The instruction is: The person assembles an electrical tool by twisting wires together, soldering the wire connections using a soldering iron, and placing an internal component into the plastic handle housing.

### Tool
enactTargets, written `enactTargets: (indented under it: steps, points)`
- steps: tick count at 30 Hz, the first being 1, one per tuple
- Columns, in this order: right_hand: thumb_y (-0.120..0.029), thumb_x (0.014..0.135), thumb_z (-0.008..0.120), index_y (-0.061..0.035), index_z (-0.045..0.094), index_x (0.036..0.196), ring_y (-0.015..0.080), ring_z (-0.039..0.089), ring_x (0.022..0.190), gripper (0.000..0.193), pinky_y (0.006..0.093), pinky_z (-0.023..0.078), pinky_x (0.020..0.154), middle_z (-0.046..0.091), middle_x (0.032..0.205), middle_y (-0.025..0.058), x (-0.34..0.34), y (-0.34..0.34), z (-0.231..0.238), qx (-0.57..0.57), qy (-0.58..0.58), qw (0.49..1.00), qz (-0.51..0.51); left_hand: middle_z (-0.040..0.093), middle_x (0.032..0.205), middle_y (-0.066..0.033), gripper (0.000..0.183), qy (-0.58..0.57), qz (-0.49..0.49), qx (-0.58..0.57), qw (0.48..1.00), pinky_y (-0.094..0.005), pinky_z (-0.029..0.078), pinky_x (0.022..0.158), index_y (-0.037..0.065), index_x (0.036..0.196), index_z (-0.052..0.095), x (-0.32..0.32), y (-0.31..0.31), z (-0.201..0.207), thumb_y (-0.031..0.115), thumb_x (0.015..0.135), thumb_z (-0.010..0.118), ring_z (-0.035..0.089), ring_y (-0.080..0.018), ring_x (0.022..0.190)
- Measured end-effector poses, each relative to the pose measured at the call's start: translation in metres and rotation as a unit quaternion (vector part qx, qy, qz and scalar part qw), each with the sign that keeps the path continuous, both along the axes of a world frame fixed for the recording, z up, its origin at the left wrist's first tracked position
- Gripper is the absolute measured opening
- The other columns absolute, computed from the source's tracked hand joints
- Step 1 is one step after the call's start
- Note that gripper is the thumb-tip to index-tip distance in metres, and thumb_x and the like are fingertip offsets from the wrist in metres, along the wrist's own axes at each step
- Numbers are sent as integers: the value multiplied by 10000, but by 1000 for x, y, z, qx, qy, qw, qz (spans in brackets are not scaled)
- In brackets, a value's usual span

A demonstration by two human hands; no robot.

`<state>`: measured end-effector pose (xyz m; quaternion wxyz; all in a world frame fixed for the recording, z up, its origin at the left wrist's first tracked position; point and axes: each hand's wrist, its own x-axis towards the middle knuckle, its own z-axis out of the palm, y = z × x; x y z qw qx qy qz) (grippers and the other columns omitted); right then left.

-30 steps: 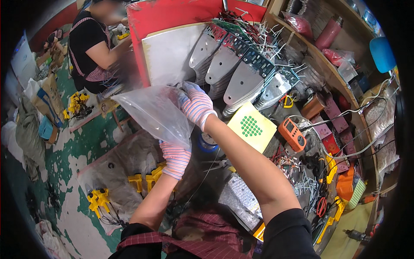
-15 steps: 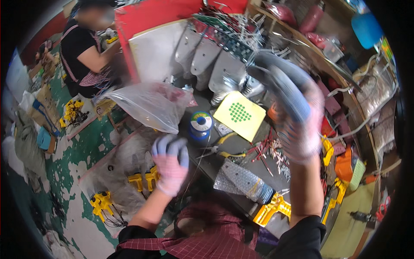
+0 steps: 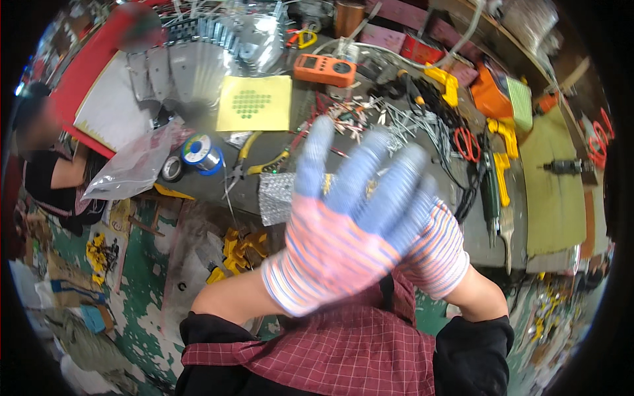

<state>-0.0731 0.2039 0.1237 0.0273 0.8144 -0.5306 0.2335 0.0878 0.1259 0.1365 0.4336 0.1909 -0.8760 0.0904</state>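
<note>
By the workbench edge, bubble wrap lies partly behind the spread left hand, the right hand too hidden to judge.

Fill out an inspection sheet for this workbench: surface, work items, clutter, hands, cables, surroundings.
Surface: dark bench top, crowded along its far side.
Work items: bubble wrap, partly hidden behind the left hand; yellow-handled pliers just beyond it.
Clutter: orange multimeter, yellow sheet with green dots, blue-rimmed wire spool, clear plastic bag, red-handled scissors.
Hands: both gloved; left open, fingers spread, nothing seen in it; right hand behind it, fingers hidden.
Cables: black cables bunched right of the multimeter.
Surroundings: co-worker at left; worn green floor below.
</note>
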Motion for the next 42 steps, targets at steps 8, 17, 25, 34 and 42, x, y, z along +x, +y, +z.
enactTargets:
  steps: [8,17,25,34,42]
  points:
    - [-13,834,651,-81,698,1032,226,634,808,215,336,504,736,648,975,72,-40,65,-5,251,-398,874,122,596,1204,-128,360,-111,-166,145,969,-637,303,1040,148,819,628,21,6,-18,497,755,687,533,-401,1143]
    - [-219,904,633,-78,591,1125,348,652,812,266,388,513,698,653,856,148,-38,86,-41,354,-327,873,76,600,768,-64,218,-272,-178,267,907,-408,441,658,93,1015,643,23,8,-59,117,800,672,577,-297,702]
    - [-172,820,702,-94,674,1148,276,589,549,338,379,446,514,606,651,81,-40,90,-65,113,-321,936,-86,531,703,-37,301,-246,-170,190,935,-398,407,570,124,1014,615,19,3,-72,120,730,714,522,-247,619]
    - [-90,858,667,-64,673,1194,279,674,690,336,319,526,637,692,789,138,-67,89,-62,289,-408,865,-35,511,697,8,336,-240,-229,123,935,-379,429,599,159,971,644,5,-15,-100,141,639,693,508,-202,634]
    - [-125,916,633,-29,696,1137,59,562,564,249,217,463,559,634,718,12,-85,103,-76,306,-613,653,-323,563,1238,-181,555,-216,-114,200,949,-505,431,939,113,1165,555,4,-75,-123,403,741,765,536,-404,1111]
